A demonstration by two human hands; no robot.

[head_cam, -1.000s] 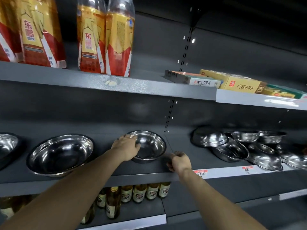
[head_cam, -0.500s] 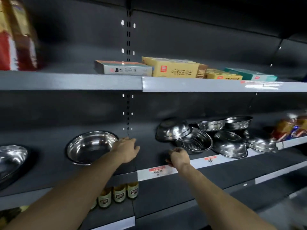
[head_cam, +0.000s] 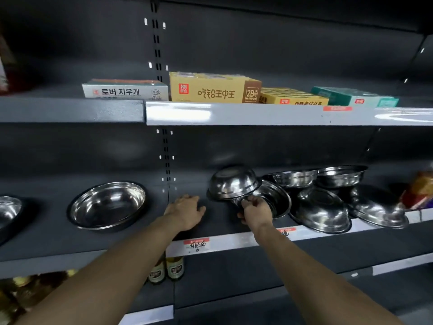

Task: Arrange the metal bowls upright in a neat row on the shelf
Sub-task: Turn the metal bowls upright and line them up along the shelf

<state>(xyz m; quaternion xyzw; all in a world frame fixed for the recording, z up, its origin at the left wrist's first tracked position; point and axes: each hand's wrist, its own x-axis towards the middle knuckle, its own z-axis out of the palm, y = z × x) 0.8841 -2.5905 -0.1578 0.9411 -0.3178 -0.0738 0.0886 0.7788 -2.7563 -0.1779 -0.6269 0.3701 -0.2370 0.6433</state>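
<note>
An upright metal bowl (head_cam: 108,205) stands on the dark shelf (head_cam: 46,242), and the edge of another upright bowl (head_cam: 8,211) shows at far left. To the right lies a jumble of several bowls. An upside-down bowl (head_cam: 233,181) leans on a tilted bowl (head_cam: 274,199). My right hand (head_cam: 255,211) pinches the near rim of that tilted bowl. My left hand (head_cam: 186,211) rests flat on the bare shelf between the upright bowl and the pile, fingers spread, holding nothing. More overturned bowls (head_cam: 321,211) lie further right.
The shelf above carries flat boxes (head_cam: 212,89) and overhangs the bowls. Small bottles (head_cam: 174,269) stand on the shelf below. A bagged snack (head_cam: 419,191) sits at the right end of the bowl shelf. A price-tag strip (head_cam: 196,245) runs along the front edge.
My view has swung right. My left hand came off the upright bowl and now rests on the shelf. My right hand moved from the shelf edge up to the tilted bowl's rim.
</note>
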